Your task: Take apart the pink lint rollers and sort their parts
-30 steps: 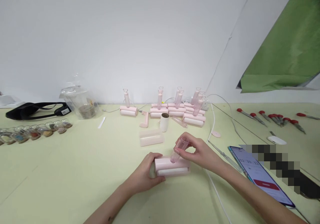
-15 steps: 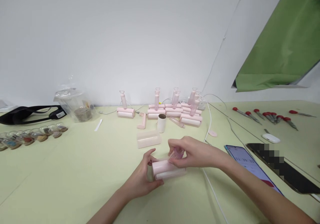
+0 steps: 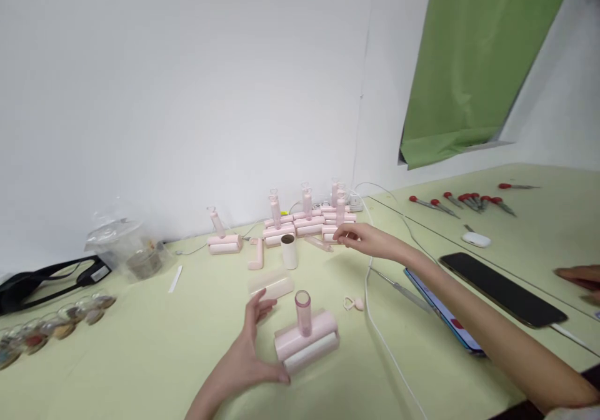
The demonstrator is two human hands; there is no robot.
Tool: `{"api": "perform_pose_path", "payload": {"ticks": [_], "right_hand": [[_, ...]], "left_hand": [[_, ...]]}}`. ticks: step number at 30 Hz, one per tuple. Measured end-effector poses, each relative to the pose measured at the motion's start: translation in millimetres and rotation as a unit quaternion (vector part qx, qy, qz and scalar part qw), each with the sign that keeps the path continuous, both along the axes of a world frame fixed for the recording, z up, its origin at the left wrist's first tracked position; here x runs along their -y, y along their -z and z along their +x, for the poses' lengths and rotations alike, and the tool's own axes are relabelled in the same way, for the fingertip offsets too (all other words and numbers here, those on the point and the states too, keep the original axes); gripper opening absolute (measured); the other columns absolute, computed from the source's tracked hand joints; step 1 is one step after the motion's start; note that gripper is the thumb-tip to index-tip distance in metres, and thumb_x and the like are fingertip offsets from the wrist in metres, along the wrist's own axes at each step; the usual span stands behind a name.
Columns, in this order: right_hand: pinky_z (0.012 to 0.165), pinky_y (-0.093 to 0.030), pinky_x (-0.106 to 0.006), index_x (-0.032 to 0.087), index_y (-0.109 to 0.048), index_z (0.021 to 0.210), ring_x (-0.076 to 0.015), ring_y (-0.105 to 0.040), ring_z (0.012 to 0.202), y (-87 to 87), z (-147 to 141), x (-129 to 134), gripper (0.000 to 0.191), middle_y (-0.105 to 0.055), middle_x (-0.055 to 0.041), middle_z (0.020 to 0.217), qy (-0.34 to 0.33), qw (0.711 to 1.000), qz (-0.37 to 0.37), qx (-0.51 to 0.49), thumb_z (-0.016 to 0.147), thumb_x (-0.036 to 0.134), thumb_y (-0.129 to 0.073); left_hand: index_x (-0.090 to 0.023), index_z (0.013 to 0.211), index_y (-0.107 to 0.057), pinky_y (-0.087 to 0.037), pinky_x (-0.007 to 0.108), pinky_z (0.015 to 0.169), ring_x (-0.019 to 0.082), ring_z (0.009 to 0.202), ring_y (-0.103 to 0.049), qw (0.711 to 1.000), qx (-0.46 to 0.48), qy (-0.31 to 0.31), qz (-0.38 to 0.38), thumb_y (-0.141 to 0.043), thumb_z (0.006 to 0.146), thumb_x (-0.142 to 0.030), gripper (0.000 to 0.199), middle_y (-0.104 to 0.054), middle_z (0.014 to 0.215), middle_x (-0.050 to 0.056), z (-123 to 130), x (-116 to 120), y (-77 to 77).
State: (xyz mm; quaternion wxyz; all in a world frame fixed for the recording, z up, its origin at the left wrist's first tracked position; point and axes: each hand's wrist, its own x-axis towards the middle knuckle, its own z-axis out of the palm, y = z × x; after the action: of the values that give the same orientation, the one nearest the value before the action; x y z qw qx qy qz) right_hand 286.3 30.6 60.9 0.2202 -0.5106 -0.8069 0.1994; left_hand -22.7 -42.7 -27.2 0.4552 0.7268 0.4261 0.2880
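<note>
A pink lint roller (image 3: 307,339) with a white roll stands on the near table, its clear pink handle (image 3: 304,314) upright and showing an open round top. My left hand (image 3: 248,345) is spread around its left end, the thumb against or right beside it. My right hand (image 3: 360,239) is stretched to the back, empty as far as I see, fingers loosely bent in front of the rightmost finished-looking roller (image 3: 340,220). Between the near roller and the white cable lies a heart-shaped pink end cap (image 3: 355,304). A translucent cover (image 3: 272,284) lies behind my left fingers.
Several pink lint rollers (image 3: 277,232) line the wall, beside a white paper roll (image 3: 289,252) and a pink bracket (image 3: 255,254). A white cable (image 3: 375,326) crosses the table. Phones (image 3: 504,289), a screwdriver-like tool (image 3: 403,292) and red-tipped tools lie right. Another person's hand (image 3: 581,279) shows at far right.
My right hand has let go of the near lint roller's handle and moved back to the rear row. My left hand has loosened. The view has turned right.
</note>
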Motion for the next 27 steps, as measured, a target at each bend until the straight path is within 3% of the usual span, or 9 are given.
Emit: {"api": "perform_pose_path", "payload": {"ticks": [4,6,8,10,13,15,19,22,27], "right_hand": [[0.062,-0.041,-0.030,0.018,-0.064,0.075,-0.0227,-0.059,0.073,26.5,7.2,0.9,0.014,-0.065,-0.0074,0.081,0.000,0.998,-0.034,0.058,0.068,0.028,-0.057],[0.055,-0.040,-0.028,0.018,-0.065,0.074,-0.0229,-0.058,0.067,47.0,2.9,11.6,0.022,-0.064,-0.0057,0.073,-0.019,0.994,-0.059,0.084,0.055,0.030,-0.068],[0.050,-0.038,-0.027,0.019,-0.064,0.078,-0.0223,-0.056,0.061,64.6,-1.1,21.9,0.033,-0.062,-0.0035,0.065,-0.031,0.991,-0.075,0.101,0.047,0.028,-0.073],[0.048,-0.037,-0.026,0.019,-0.063,0.079,-0.0202,-0.055,0.057,72.8,-3.2,27.1,0.028,-0.060,-0.0016,0.061,-0.046,0.990,-0.084,0.104,0.052,0.024,-0.069],[0.059,-0.044,-0.028,0.021,-0.059,0.091,-0.0188,-0.059,0.068,62.9,-8.6,27.0,0.022,-0.063,-0.0031,0.075,-0.072,0.993,-0.075,0.057,0.069,0.023,-0.056],[0.074,-0.046,-0.031,0.021,-0.054,0.100,-0.0192,-0.059,0.088,46.7,-19.4,27.5,0.024,-0.063,-0.0057,0.094,-0.092,0.990,-0.067,-0.080,0.077,0.026,-0.052],[0.080,-0.047,-0.034,0.020,-0.055,0.090,-0.0202,-0.058,0.098,19.5,-56.2,40.0,0.017,-0.064,-0.0078,0.101,-0.132,0.924,-0.103,-0.343,0.082,0.034,-0.051],[0.078,-0.048,-0.034,0.019,-0.057,0.089,-0.0194,-0.060,0.092,12.5,-78.2,52.1,0.018,-0.065,-0.0070,0.099,-0.172,0.914,-0.114,-0.349,0.084,0.034,-0.049],[0.074,-0.045,-0.026,0.022,-0.062,0.089,-0.0160,-0.059,0.084,6.8,-85.0,59.9,0.019,-0.065,-0.0019,0.089,-0.177,0.957,-0.040,-0.225,0.086,0.031,-0.046]], "left_hand": [[-0.027,0.128,-0.019,-0.021,0.042,0.103,0.026,0.124,-0.030,0.992,0.111,-0.008,0.056,-0.072,0.060,-0.041,0.087,-0.036,0.131,0.010,26.1,-7.8,-32.1],[-0.026,0.123,-0.028,-0.026,0.038,0.100,0.024,0.119,-0.036,0.990,0.132,0.005,0.049,-0.073,0.059,-0.036,0.079,-0.042,0.128,0.009,48.7,-6.7,-41.2],[-0.020,0.103,-0.046,-0.036,0.033,0.088,0.020,0.101,-0.051,0.991,0.136,0.011,0.012,-0.069,0.065,-0.036,0.046,-0.057,0.106,0.007,69.1,-5.1,-41.9],[-0.018,0.073,-0.047,-0.041,0.027,0.066,0.013,0.067,-0.055,0.988,0.152,0.008,-0.041,-0.059,0.073,-0.038,0.023,-0.058,0.067,0.000,82.6,-5.0,-35.8],[-0.020,0.059,-0.034,-0.030,0.020,0.046,0.006,0.041,-0.035,0.976,0.201,-0.002,-0.080,-0.053,0.076,-0.041,0.033,-0.038,0.043,-0.009,89.9,-7.5,-23.2],[-0.020,0.058,-0.034,-0.025,0.019,0.043,0.005,0.039,-0.031,0.972,0.220,-0.009,-0.077,-0.055,0.074,-0.041,0.034,-0.035,0.042,-0.010,90.8,-9.0,-18.1],[-0.020,0.056,-0.033,-0.024,0.018,0.040,0.004,0.036,-0.029,0.968,0.236,-0.036,-0.083,-0.056,0.071,-0.039,0.033,-0.034,0.039,-0.010,93.5,-9.3,-18.4],[-0.020,0.057,-0.035,-0.024,0.018,0.038,0.004,0.035,-0.030,0.968,0.227,-0.058,-0.092,-0.057,0.069,-0.033,0.029,-0.033,0.039,-0.010,96.7,-8.3,-22.6],[-0.020,0.080,-0.042,-0.027,0.016,0.035,0.004,0.034,-0.031,0.959,0.251,-0.058,-0.114,-0.057,0.068,-0.023,0.020,-0.034,0.040,-0.013,98.0,-7.4,-27.4]]}}
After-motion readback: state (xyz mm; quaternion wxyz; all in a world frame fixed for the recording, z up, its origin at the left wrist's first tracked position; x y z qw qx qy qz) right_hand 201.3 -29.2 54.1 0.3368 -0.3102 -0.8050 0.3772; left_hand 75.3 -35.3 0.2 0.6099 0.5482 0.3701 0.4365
